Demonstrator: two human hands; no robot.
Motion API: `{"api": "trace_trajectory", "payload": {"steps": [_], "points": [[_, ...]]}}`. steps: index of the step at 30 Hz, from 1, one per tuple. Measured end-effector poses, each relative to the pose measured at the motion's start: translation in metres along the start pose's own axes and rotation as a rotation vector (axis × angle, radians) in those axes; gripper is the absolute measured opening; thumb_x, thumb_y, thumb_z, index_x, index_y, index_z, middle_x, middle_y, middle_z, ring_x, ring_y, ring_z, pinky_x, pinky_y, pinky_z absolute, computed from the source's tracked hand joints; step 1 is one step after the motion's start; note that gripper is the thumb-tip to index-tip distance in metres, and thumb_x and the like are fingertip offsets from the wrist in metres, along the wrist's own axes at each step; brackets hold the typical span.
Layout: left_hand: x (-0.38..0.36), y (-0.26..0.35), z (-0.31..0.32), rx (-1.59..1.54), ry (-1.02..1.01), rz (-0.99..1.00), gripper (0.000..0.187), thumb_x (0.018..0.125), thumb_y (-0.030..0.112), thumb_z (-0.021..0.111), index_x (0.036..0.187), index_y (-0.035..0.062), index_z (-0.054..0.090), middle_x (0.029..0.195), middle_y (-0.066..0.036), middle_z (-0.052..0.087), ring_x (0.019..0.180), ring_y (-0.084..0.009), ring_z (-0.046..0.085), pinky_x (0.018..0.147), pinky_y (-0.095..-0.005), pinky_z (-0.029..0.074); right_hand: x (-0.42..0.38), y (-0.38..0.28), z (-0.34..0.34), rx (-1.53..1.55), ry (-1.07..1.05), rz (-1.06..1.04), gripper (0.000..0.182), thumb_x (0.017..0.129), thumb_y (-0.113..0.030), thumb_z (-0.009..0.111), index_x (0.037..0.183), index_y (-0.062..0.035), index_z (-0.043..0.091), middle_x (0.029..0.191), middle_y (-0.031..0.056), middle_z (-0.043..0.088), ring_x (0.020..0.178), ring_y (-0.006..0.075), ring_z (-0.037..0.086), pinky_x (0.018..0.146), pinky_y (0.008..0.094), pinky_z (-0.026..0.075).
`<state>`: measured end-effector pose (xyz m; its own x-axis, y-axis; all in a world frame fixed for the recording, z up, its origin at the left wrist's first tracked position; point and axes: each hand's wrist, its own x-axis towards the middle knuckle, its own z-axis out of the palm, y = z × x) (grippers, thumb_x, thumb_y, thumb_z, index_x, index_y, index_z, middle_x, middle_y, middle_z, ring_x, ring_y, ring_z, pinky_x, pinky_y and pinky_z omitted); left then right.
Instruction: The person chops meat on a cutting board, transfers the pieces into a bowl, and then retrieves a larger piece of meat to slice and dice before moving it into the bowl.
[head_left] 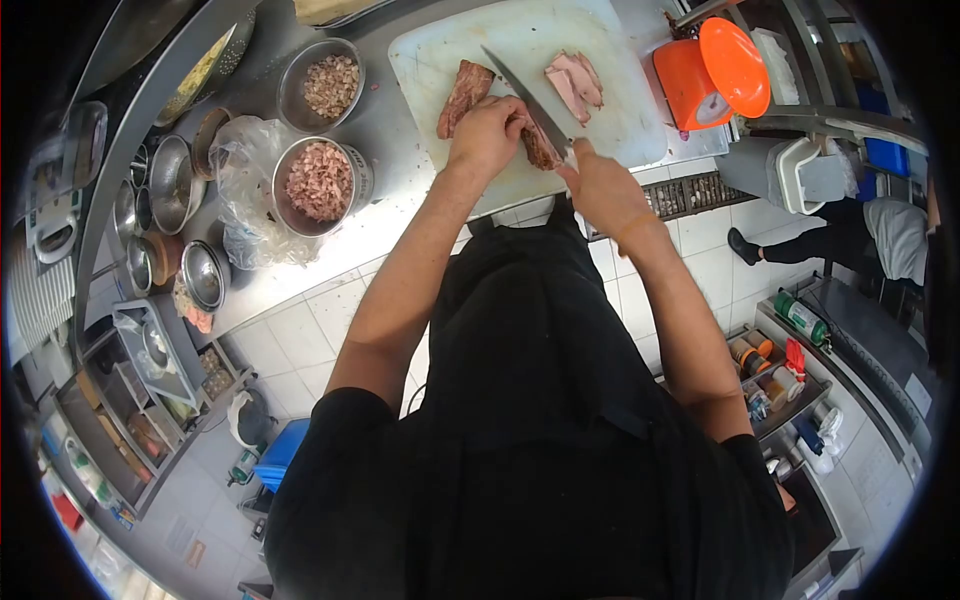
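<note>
My right hand (605, 190) grips the handle of a long kitchen knife (522, 84), whose blade points away to the upper left. The blade lies along the side of a browned piece of meat (541, 148) on the white cutting board (630, 120). My left hand (486, 138) has its fingers curled over the near end of that piece, close by the blade. Another browned chunk of meat (466, 96) rests just left of my left hand. Several pale pink slices (575, 84) lie together on the board, right of the knife.
Left of the board stand two metal bowls of diced meat (319, 181) (331, 86) and a clear plastic bag (250, 180). An orange scale (690, 85) is at the board's right. Stacked metal bowls (205, 275) sit far left. Another person's leg (800, 238) shows at right.
</note>
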<state>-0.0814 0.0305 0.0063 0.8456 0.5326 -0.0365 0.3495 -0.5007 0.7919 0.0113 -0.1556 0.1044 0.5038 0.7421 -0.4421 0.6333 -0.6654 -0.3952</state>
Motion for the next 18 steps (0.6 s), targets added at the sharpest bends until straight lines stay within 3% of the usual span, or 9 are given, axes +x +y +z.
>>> {"api": "trace_trajectory", "payload": {"steps": [7, 12, 18], "points": [[-0.003, 0.005, 0.002, 0.052, 0.048, -0.013, 0.011, 0.093, 0.011, 0.073, 0.103, 0.0063, 0.07, 0.104, -0.014, 0.073, 0.098, -0.037, 0.072, 0.085, -0.0482, 0.057, -0.068, -0.007, 0.012, -0.053, -0.059, 0.107, 0.035, 0.108, -0.028, 0.058, 0.123, 0.002, 0.05, 0.089, 0.0272, 0.074, 0.086, 0.0467, 0.074, 0.076, 0.0567, 0.059], [-0.001, -0.005, 0.005, 0.074, 0.071, 0.062, 0.016, 0.092, 0.01, 0.076, 0.106, 0.0055, 0.07, 0.1, -0.014, 0.074, 0.093, -0.0357, 0.072, 0.081, -0.0458, 0.058, -0.047, -0.001, 0.047, -0.058, -0.003, 0.095, 0.034, 0.108, -0.028, 0.058, 0.122, 0.0017, 0.05, 0.088, 0.0265, 0.074, 0.083, 0.0466, 0.075, 0.073, 0.0562, 0.059], [0.001, -0.006, 0.002, 0.061, 0.021, 0.044, 0.011, 0.093, 0.012, 0.073, 0.102, 0.0069, 0.071, 0.103, -0.014, 0.073, 0.101, -0.037, 0.071, 0.086, -0.0491, 0.058, 0.008, 0.001, 0.073, -0.032, 0.026, 0.098, 0.042, 0.109, -0.03, 0.056, 0.128, 0.0067, 0.049, 0.086, 0.032, 0.072, 0.085, 0.0506, 0.073, 0.074, 0.0585, 0.058]]}}
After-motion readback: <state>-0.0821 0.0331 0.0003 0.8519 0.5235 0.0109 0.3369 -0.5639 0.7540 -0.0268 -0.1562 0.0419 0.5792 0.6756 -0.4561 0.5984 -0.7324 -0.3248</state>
